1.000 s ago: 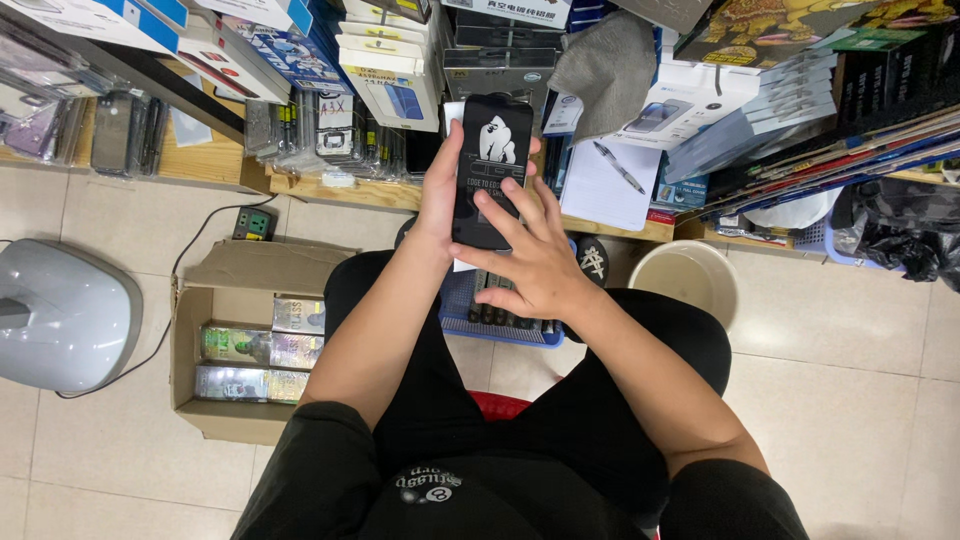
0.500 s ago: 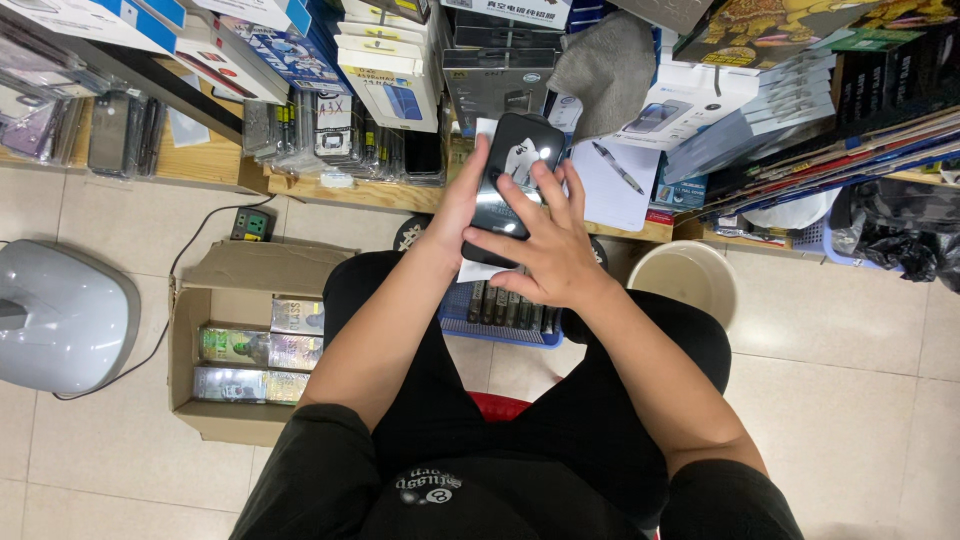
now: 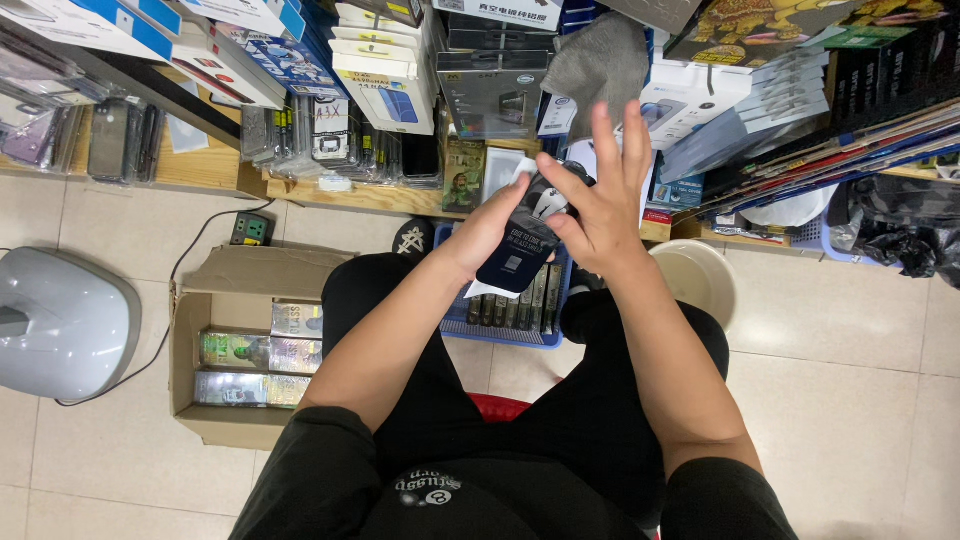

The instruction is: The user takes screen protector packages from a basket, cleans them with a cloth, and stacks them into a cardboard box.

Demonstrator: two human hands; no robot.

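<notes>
I sit on a red stool and hold a flat black packet [image 3: 522, 245] with a pale figure printed on it in front of me, above my knees. My left hand [image 3: 487, 232] grips its left edge from below, together with a white sheet behind it. My right hand [image 3: 603, 195] rests on the packet's right side at thumb and palm, its fingers spread and pointing up. Under the packet, between my feet, a blue basket [image 3: 470, 322] holds several similar packets standing on edge.
An open cardboard box [image 3: 190, 345] with stacked packets sits at my left. A grey rounded machine [image 3: 60, 320] lies far left with a cable to a socket block [image 3: 250, 229]. A beige bucket [image 3: 700, 280] stands at the right. Crowded shelves of boxed goods [image 3: 390, 90] run ahead.
The black packet has tilted and turned from upright to slanting. My right hand has lifted its fingers off the front and spread them upward.
</notes>
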